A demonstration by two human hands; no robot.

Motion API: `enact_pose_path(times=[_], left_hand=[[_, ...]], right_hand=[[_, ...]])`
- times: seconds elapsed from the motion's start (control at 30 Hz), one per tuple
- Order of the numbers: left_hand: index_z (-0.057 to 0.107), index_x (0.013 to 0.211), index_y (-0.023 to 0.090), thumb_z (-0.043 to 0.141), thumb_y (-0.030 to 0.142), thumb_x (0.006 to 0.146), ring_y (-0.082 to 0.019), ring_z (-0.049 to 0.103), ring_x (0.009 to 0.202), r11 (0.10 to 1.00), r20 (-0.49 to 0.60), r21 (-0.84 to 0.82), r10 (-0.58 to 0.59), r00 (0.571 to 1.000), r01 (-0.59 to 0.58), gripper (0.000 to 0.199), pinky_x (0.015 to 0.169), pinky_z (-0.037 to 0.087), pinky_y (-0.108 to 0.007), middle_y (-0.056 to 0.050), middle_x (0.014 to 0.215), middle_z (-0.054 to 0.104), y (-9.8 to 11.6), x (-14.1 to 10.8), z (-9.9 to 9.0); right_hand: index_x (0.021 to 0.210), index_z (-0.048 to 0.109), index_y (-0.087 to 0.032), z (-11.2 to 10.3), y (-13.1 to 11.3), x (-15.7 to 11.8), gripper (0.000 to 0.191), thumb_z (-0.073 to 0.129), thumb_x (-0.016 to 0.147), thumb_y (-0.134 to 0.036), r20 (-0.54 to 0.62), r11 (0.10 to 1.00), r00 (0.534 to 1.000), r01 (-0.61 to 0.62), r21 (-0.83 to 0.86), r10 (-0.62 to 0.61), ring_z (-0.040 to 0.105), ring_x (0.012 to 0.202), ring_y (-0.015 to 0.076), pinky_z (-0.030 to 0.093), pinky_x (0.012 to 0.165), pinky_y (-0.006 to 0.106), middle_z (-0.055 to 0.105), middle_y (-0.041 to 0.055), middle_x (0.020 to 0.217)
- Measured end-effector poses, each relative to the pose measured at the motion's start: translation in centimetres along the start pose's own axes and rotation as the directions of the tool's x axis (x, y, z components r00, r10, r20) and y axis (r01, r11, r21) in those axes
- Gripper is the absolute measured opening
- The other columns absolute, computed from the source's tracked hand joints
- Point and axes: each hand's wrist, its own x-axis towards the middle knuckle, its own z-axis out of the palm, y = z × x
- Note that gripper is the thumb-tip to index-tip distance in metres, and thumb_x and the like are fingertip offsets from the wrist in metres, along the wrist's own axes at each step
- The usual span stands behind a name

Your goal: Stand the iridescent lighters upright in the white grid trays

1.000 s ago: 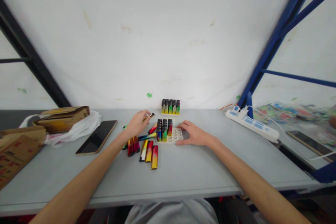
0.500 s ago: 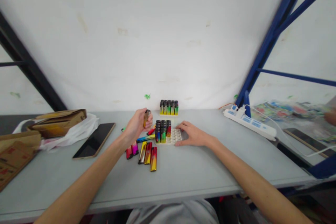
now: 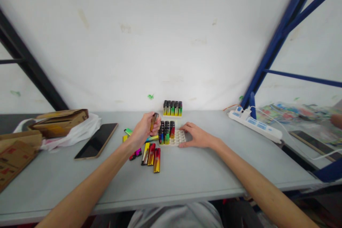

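My left hand (image 3: 142, 128) is closed around a golden-brown lighter (image 3: 154, 122) with a dark top, held upright just above the left end of a white holed tray (image 3: 179, 138). Dark-topped lighters (image 3: 166, 133) fill the left part of this tray, and bare holes show on its right. My right hand (image 3: 197, 136) grips the tray's right end, thumb at the front corner and fingers at the back. Several loose lighters (image 3: 151, 154) in red, yellow and other colours lie in front and to the left, some partly hidden by my left hand.
A second tray of lighters (image 3: 172, 109) stands against the wall. Leftward lie a phone (image 3: 96, 141), a white plastic bag (image 3: 88, 128) and cardboard boxes (image 3: 18, 155). A power strip (image 3: 255, 125) with cables sits at the right by a blue frame (image 3: 269, 42). Another person's hand (image 3: 337, 120) shows far right.
My left hand has moved right with the lighter, closer to the filled part of the front tray. The right hand stays on the tray's end.
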Motion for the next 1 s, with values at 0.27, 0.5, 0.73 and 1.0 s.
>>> enact_pose_path(times=[0.27,0.5,0.73,1.0], left_hand=[[0.050,0.099,0.022,0.053,0.046,0.097,-0.010,0.046,0.048,0.953,-0.079,0.061,0.300,0.951,-0.296,0.024,0.053,0.041,-0.024,0.005,0.066,0.056,0.8,-0.8,1.0],[0.046,0.102,0.024,0.053,0.052,0.098,-0.018,0.070,0.079,0.898,-0.084,0.203,0.414,0.906,-0.392,0.029,0.081,0.051,-0.033,-0.004,0.088,0.077,0.5,-0.9,1.2],[0.043,0.107,0.026,0.049,0.048,0.100,-0.023,0.061,0.127,0.833,0.161,0.392,0.356,0.920,-0.391,0.023,0.108,0.044,-0.045,-0.010,0.120,0.075,-1.3,-0.7,2.4],[0.066,0.105,0.023,0.054,0.040,0.098,-0.027,0.045,0.141,0.395,0.359,0.752,0.425,0.831,-0.528,0.022,0.122,0.028,-0.051,-0.011,0.140,0.061,-2.8,0.6,0.9]], right_hand=[[0.127,0.059,-0.015,-0.1,-0.2,0.0,0.071,0.078,0.077,-0.063,0.004,1.000,1.000,-0.008,-0.008,0.008,0.057,0.109,0.0285,0.049,0.100,0.044,0.059,0.0131,0.116],[0.125,0.060,-0.014,0.0,-0.1,0.0,0.071,0.076,0.077,-0.065,0.006,1.000,1.000,-0.003,-0.009,0.003,0.057,0.107,0.0278,0.049,0.099,0.043,0.059,0.0132,0.115],[0.126,0.061,-0.015,-0.2,-0.3,0.1,0.071,0.078,0.077,-0.063,0.007,1.000,1.000,-0.009,-0.014,0.009,0.057,0.105,0.0282,0.050,0.097,0.043,0.059,0.0126,0.113],[0.126,0.060,-0.014,0.1,-0.2,0.1,0.071,0.078,0.077,-0.062,0.006,1.000,1.000,-0.010,-0.017,0.010,0.057,0.106,0.0285,0.049,0.098,0.044,0.059,0.0135,0.114]])
